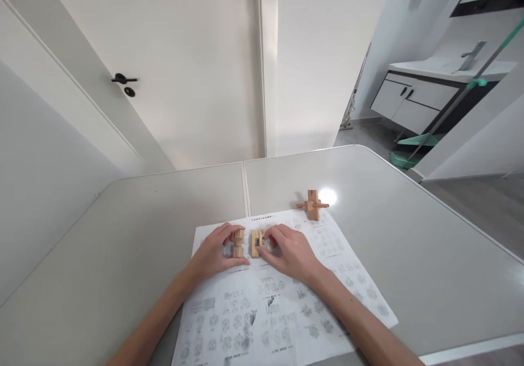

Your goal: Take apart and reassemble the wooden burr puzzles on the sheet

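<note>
"how are the hands set?"

"the left hand [212,252] bends around a pale-brown, notched wooden block [238,252], fingers at its upper end, thumb at its lower. the right hand [293,250] closes thumb and forefinger on the right side of a pale-brown, slotted wooden block [254,246]."

"which way do those point?"

"both run lengthwise up and down the frame, near each other at lower centre, over a printed white paper sheet [286,284] on the grey counter [123,246]. right of them, a brown, cross-shaped wooden assembly [313,208] has a thin bar running left to right."

"containers?"

"a white washbasin [438,67], upper right; its contents i can't tell."
</note>
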Motion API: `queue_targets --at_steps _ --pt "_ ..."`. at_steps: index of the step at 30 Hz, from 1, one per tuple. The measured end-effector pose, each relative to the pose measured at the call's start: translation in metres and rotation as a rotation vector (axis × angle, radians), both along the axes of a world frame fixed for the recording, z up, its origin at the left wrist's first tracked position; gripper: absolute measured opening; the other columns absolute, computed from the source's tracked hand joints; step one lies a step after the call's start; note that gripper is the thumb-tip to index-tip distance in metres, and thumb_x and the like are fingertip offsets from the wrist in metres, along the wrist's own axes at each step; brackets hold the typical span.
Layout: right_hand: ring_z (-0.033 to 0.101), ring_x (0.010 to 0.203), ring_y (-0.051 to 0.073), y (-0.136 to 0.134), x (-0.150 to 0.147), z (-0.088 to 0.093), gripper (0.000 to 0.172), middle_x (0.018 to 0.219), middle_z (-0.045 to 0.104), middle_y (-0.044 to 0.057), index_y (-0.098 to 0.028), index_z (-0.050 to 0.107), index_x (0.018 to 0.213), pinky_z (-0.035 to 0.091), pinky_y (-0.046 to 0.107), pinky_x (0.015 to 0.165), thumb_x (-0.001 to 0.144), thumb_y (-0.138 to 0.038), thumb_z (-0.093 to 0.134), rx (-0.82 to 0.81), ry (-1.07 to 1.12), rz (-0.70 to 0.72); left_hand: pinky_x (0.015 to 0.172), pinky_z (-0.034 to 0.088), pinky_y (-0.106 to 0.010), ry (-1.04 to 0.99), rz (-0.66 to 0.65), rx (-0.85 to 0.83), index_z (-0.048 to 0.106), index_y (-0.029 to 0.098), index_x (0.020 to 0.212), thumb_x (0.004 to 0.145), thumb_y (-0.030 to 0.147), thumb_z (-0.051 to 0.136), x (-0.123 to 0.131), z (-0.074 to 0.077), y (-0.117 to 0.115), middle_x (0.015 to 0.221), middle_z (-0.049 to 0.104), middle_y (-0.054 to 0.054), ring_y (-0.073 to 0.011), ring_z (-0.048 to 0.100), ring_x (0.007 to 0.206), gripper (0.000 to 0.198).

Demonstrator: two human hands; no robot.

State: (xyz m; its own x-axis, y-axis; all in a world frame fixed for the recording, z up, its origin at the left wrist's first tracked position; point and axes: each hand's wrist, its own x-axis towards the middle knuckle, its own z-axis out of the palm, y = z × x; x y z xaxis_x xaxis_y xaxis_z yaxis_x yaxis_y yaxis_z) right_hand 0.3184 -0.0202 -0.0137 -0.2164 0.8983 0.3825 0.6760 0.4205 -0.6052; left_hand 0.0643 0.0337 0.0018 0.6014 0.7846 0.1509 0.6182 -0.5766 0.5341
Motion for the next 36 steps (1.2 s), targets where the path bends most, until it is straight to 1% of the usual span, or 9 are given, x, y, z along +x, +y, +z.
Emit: queue_targets --at_steps 3,8,14,17,20,22,25,29,36 --pt "0.053 0.065 0.017 -0.001 0.002 0.000 0.021 0.073 0.060 0.000 -0.022 0.058 0.090 0.038 0.029 0.060 0.094 -0.040 0.066 0.017 -0.060 0.075 0.075 0.051 -0.031 -0.076 0.010 -0.018 0.057 0.029 0.134 0.076 0.053 0.087 -0.005 -0.001 -0.001 0.097 0.061 0.000 -0.0163 0.056 0.077 0.070" --pt "0.051 0.066 0.018 0.000 0.003 -0.001 0.021 0.075 0.059 0.001 -0.022 0.058 0.088 0.039 0.031 0.062 0.095 -0.040 0.066 0.018 -0.114 0.179 0.081 0.054 -0.031 -0.227 0.010 -0.047 0.055 0.032 0.136 0.082 0.045 0.084 -0.006 0.001 -0.004 0.138 0.059 -0.007 -0.0199 0.063 0.101 0.063" --pt "0.049 0.063 0.016 -0.002 0.004 0.000 0.012 0.074 0.057 0.000 -0.023 0.057 0.093 0.039 0.030 0.058 0.098 -0.032 0.061 -0.031 -0.015 0.165 0.087 0.058 -0.034 -0.241 0.141 -0.106 0.054 0.034 0.140 0.084 0.044 0.082 -0.009 -0.001 -0.008 0.133 0.060 -0.005 -0.0189 0.066 0.093 0.063" --pt "0.051 0.062 0.016 -0.005 0.004 0.002 0.007 0.074 0.059 -0.001 -0.023 0.057 0.098 0.042 0.029 0.057 0.096 -0.029 0.060 -0.103 0.144 0.072 0.089 0.058 -0.036 -0.219 0.153 -0.154 0.046 0.038 0.149 0.082 0.048 0.083 -0.008 -0.002 -0.013 0.135 0.061 -0.005 -0.0206 0.067 0.095 0.078" --pt "0.056 0.066 0.017 -0.007 0.003 0.005 0.013 0.078 0.064 0.002 -0.022 0.061 0.108 0.048 0.030 0.061 0.098 -0.030 0.057 -0.210 0.325 0.037 0.083 0.057 -0.037 -0.200 0.191 -0.243 0.046 0.035 0.144 0.071 0.054 0.090 -0.002 -0.002 -0.022 0.114 0.068 -0.002 -0.0193 0.066 0.083 0.088" --pt "0.060 0.071 0.018 -0.008 0.002 0.008 0.020 0.085 0.068 0.004 -0.023 0.065 0.115 0.051 0.032 0.066 0.101 -0.033 0.054 -0.283 0.414 0.058 0.078 0.056 -0.035 -0.190 0.215 -0.278 0.053 0.032 0.133 0.066 0.056 0.092 0.003 -0.001 -0.028 0.096 0.066 0.001 -0.0198 0.065 0.081 0.081" --pt "0.064 0.074 0.019 -0.008 0.000 0.014 0.028 0.093 0.072 0.006 -0.024 0.067 0.123 0.054 0.033 0.068 0.103 -0.038 0.052 -0.377 0.513 0.126 0.075 0.053 -0.033 -0.195 0.215 -0.282 0.056 0.030 0.126 0.065 0.058 0.093 0.010 0.003 -0.035 0.088 0.062 0.003 -0.0200 0.064 0.081 0.076" --pt "0.067 0.074 0.020 -0.011 -0.004 0.015 0.031 0.079 0.071 0.003 -0.025 0.064 0.129 0.055 0.034 0.070 0.103 -0.039 0.054 -0.431 0.529 0.242 0.076 0.052 -0.034 -0.192 0.183 -0.266 0.057 0.029 0.125 0.066 0.059 0.092 0.014 0.003 -0.038 0.091 0.066 0.002 -0.0192 0.062 0.078 0.075" --pt "0.059 0.065 0.017 -0.018 -0.011 0.005 0.018 0.074 0.062 0.000 -0.024 0.065 0.106 0.050 0.029 0.057 0.099 -0.040 0.064 -0.343 0.466 0.168 0.093 0.054 -0.041 -0.242 0.124 -0.134 0.055 0.030 0.128 0.065 0.053 0.094 0.015 -0.004 -0.042 0.124 0.071 -0.004 -0.0262 0.069 0.105 0.078"
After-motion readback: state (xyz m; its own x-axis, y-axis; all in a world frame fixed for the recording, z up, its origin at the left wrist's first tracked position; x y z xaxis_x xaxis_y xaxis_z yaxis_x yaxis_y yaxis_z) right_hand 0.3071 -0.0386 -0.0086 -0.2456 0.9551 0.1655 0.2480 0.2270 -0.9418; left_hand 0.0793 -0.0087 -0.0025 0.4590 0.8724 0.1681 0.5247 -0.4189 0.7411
